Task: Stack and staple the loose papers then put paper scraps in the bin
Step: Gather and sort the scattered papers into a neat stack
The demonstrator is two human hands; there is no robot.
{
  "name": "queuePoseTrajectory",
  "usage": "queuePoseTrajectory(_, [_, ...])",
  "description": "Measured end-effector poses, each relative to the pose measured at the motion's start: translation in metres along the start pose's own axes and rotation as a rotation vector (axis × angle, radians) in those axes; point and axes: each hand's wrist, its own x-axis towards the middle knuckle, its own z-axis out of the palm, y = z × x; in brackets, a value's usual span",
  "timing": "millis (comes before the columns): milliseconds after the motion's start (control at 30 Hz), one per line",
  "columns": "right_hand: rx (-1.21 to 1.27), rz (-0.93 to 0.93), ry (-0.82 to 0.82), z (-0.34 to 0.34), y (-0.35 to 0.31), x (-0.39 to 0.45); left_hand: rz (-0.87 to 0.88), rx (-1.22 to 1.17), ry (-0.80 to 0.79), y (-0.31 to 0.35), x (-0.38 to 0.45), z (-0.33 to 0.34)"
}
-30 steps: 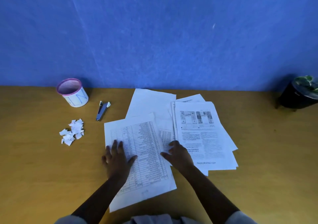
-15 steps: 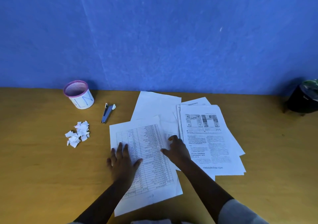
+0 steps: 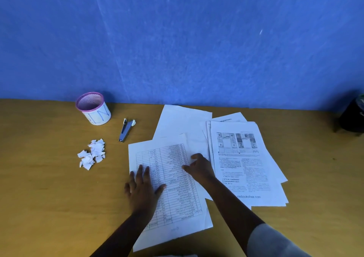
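Since a moment ago my right hand (image 3: pixel 199 168) has slid inward off the printed article sheet (image 3: pixel 244 164) toward the table sheet (image 3: pixel 171 179), and its fingers now curl at that sheet's right edge where a blank page (image 3: pixel 195 140) peeks out from under it. I read that as the gathering having just begun: nothing is squared up, and the papers remain fanned in at least 3 directions.

My left hand (image 3: pixel 142 187) lies flat and fully open, palm down, fingers spread, pressing the near-left part of the table sheet against the desk (image 3: pixel 49 197). It grips nothing; it only pins. The right hand is half closed, thumb pointing toward the left hand, fingertips touching paper. Whether it has actually pinched an edge I cannot tell.

The loose papers sit under and just right of both hands, with another blank sheet (image 3: pixel 183 120) beyond them. The stapler (image 3: pixel 126 130) lies beyond the left hand, apart from the sheets and untouched. The scraps (image 3: pixel 92 154) sit in a small heap well left of the left hand, and the bin (image 3: pixel 92 108), a small purple-rimmed mesh pot, stands beyond them, near the wall. Stapling and clearing scraps are both not yet started.
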Motion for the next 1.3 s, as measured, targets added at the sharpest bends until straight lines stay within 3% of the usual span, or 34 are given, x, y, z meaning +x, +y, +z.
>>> queuePoseTrajectory(467, [-0.388,-0.196,-0.022,-0.039,-0.025,0.048,0.025,0.023,-0.011,0.000,0.000,-0.004])
queuePoseTrajectory(700, [-0.406,-0.197,-0.107,-0.038,-0.035,0.060,-0.002,0.024,-0.021,0.002,0.000,-0.007])
queuePoseTrajectory(867, [-0.455,-0.219,-0.063,-0.033,-0.037,0.061,-0.015,0.031,-0.043,0.003,0.000,-0.010])
queuePoseTrajectory(1067, [-0.329,-0.195,-0.166,-0.023,-0.041,0.055,-0.034,0.028,-0.093,0.005,-0.002,-0.013])
queuePoseTrajectory(1200, [-0.206,-0.149,-0.010,-0.013,-0.040,0.048,-0.041,0.034,-0.097,0.006,-0.001,-0.015])
queuePoseTrajectory(1300, [-0.300,-0.155,0.076,-0.015,-0.039,0.048,-0.040,0.028,-0.122,0.006,-0.001,-0.015])
